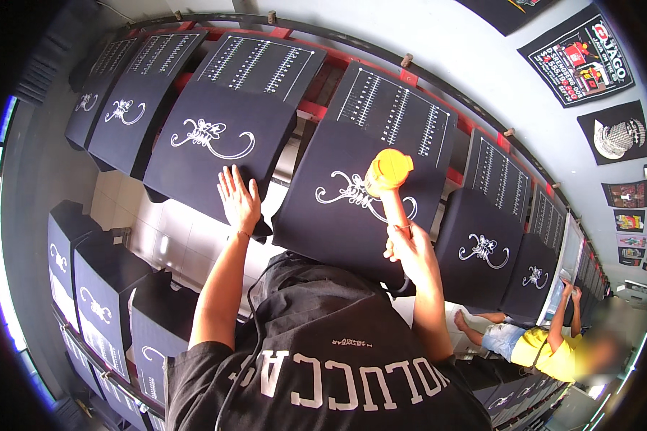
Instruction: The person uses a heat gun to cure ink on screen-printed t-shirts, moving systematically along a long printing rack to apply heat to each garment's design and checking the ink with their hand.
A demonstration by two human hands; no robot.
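My right hand (413,251) grips the handle of an orange tool (393,171) with a round head, shaped like a hair dryer. Its head is over a black fabric panel (316,223) and covers part of the white scorpion-like print there. My left hand (239,200) rests flat, fingers extended, on the lower right corner of the neighbouring black panel (187,172), below that panel's white scorpion print (210,138). Both panels are draped over slanted boards. Above them, dark board surfaces (259,65) with white scale markings show.
More printed black panels continue along the row to the left and at right (482,237). Behind me at lower left stands another row (104,287). A red rack frame (313,109) supports the boards. Printed samples (579,57) hang on the wall. A person in a yellow shirt (546,352) works farther right.
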